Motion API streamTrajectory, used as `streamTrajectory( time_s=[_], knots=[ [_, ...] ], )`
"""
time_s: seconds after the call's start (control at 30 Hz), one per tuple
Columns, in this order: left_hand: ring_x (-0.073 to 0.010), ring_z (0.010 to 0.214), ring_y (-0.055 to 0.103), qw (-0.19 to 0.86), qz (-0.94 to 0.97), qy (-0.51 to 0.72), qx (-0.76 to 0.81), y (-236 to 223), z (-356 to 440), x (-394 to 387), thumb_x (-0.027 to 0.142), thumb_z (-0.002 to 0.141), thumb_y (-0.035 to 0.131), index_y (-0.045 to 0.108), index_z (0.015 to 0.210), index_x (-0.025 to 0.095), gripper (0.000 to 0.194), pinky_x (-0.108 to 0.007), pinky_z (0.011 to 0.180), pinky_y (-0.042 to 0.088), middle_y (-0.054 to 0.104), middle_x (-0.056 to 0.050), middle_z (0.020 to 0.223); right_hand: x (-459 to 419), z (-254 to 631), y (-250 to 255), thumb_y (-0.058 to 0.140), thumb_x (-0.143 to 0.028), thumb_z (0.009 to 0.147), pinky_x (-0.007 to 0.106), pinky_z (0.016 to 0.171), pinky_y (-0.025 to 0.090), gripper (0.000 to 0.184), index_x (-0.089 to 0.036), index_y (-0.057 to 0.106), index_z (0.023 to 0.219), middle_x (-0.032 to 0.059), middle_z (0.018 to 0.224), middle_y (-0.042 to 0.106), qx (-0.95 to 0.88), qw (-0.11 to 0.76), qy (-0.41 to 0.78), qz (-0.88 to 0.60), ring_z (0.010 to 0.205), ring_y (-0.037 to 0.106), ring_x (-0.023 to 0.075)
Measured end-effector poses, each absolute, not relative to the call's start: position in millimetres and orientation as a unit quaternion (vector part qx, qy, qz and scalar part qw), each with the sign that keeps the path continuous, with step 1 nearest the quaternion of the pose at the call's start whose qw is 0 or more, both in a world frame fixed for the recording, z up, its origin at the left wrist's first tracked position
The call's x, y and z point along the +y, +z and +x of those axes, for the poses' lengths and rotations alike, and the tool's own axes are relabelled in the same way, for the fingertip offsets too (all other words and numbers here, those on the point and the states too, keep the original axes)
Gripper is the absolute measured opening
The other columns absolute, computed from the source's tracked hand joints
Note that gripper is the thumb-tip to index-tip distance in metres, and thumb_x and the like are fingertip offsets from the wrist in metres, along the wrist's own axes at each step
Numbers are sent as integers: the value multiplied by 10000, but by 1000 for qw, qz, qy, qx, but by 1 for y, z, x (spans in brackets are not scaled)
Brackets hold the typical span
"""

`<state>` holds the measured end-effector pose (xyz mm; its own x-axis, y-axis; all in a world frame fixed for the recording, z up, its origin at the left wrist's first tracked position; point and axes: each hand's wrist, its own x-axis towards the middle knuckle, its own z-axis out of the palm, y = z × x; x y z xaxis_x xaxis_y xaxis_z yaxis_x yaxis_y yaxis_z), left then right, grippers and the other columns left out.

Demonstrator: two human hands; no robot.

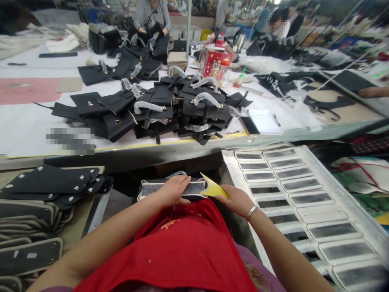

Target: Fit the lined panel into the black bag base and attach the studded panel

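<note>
In front of my red apron, a black handbag (194, 188) lies with a narrow grey face up, edged in pale trim. My left hand (173, 190) spans this face, fingers toward the far edge and thumb at the near edge, gripping it. Between the fingers of my right hand (238, 199) is a yellow V-notched piece of flat sheet (212, 186). Its notched end meets the right end of the bag's narrow face. The bag's lower part is hidden by the apron and shadow.
A white rack (291, 213) holding rows of grey rounded strips slopes at my right. Black panels (48, 182) are stacked at left. Across the worktable (24, 138) lie piled black handbags (158, 97), a phone (249, 125) and a notebook (264, 121). Other people work beyond.
</note>
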<state>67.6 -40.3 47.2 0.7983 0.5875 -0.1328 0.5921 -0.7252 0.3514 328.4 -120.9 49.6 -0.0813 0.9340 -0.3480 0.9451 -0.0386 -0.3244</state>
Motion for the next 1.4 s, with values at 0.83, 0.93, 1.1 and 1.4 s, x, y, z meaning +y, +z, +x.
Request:
streamTrajectory(
  time_s=[0.83,0.93,1.1,1.4],
  knots=[
    [-223,816,595,768,520,-28,372,23,116,28,744,746,320,678,876,130,723,-333,807,401,692,-92,859,-41,286,42,116,-413,950,286,616,393,611,-170,664,833,93,840,685,715,107,-156,673,763,638,220],
    [-201,748,587,781,503,-1,372,21,117,28,660,717,488,653,866,136,569,-316,739,408,681,-69,798,-38,285,42,116,-416,947,299,607,406,614,-179,671,835,90,822,687,732,117,-135,658,750,643,234],
    [-145,670,525,762,546,15,349,22,116,28,455,679,622,626,713,144,312,-272,702,378,621,0,692,-38,284,47,121,-429,943,311,612,426,614,-195,677,828,85,783,686,747,125,-119,642,757,646,244],
    [-157,689,524,720,597,-27,351,21,109,28,450,684,604,676,713,143,316,-274,727,376,642,-10,715,-38,280,51,180,-408,947,316,627,441,543,-178,661,841,89,804,686,784,138,-103,597,748,646,242]
  ],
)
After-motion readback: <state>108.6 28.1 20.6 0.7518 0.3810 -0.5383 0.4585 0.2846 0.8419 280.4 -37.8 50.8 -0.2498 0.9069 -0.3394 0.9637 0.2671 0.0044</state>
